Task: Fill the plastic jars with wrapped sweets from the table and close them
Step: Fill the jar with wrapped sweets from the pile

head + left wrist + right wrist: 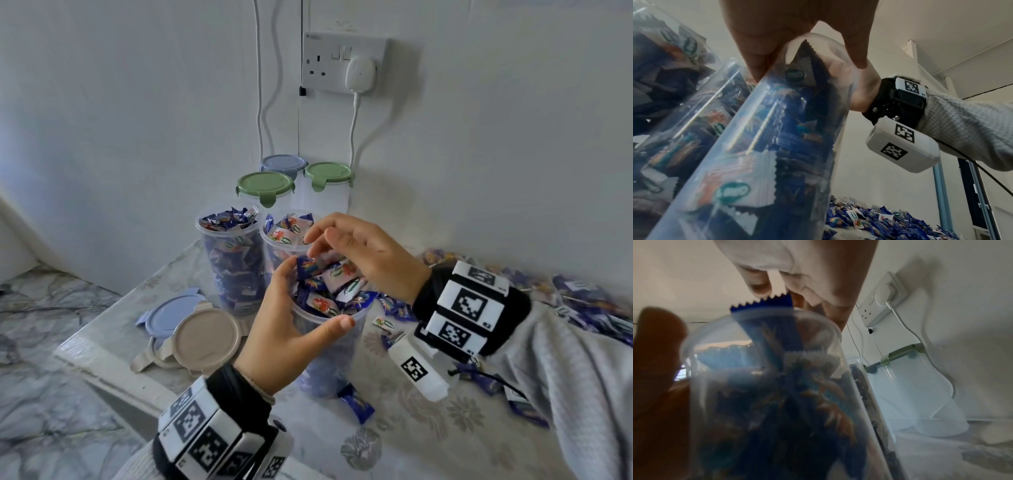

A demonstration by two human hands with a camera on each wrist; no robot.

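Observation:
My left hand (310, 298) grips the nearest clear plastic jar (327, 363) just below its rim, thumb in front and fingers behind. Blue and white wrapped sweets (329, 291) are heaped above the rim of this jar. My right hand (318, 245) hovers over the heap with its fingers loosely spread, the tips touching the top sweets. In the left wrist view the jar (777, 146) fills the frame, packed with sweets. A blue wrapper (764, 305) sticks up over the rim under my right fingers in the right wrist view.
Two more open jars (233, 260) (284, 236) full of sweets stand just behind. Further back, by the wall, are three lidded jars (265, 186). A blue lid (171, 317) and a beige lid (205, 337) lie left. Loose sweets (582, 301) cover the table's right side.

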